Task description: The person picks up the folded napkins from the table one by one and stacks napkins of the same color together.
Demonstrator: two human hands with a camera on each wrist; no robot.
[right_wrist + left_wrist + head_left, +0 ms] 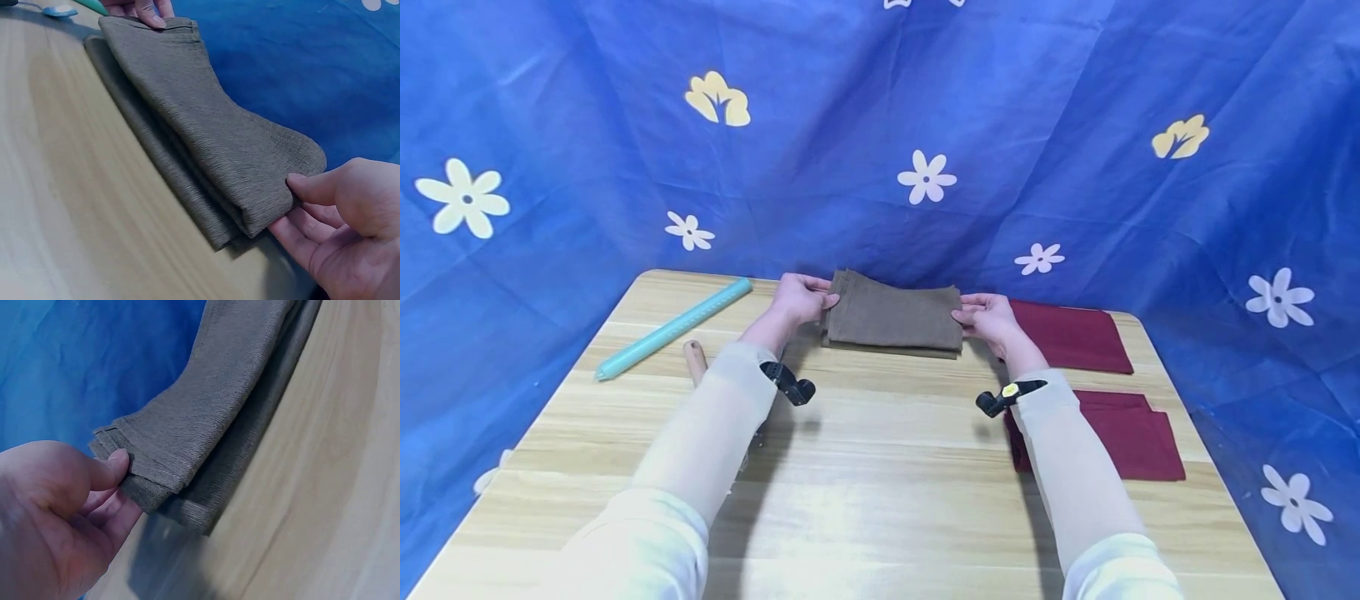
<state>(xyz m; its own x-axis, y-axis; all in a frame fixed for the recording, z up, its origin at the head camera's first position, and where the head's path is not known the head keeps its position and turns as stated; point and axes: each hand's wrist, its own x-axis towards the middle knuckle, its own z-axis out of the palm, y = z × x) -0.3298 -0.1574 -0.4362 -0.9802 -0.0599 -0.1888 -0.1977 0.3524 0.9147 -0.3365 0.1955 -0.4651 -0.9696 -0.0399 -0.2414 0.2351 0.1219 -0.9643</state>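
Note:
A folded grey-brown cloth (pixel 895 315) spans between both hands at the table's far edge. My left hand (pixel 802 298) pinches its left end, thumb on top and fingers beneath, where several stacked edges show in the left wrist view. At the other end, my right hand (pixel 988 318) pinches the right side, where the fabric bends round in a smooth fold (pixel 306 156). The cloth's middle sags slightly in the right wrist view. Beneath it, another grey-brown folded layer (pixel 150 144) lies along the wood, mostly covered by the upper one.
Two dark red folded cloths lie at the right, one farther back (pixel 1067 335) and one nearer (pixel 1131 437), partly behind the right arm. A turquoise rod (pixel 673 329) rests on the wooden table (pixel 865 467) at the left. The left arm partly covers a wooden handle (pixel 696 360). A blue flowered curtain (pixel 820 167) hangs behind.

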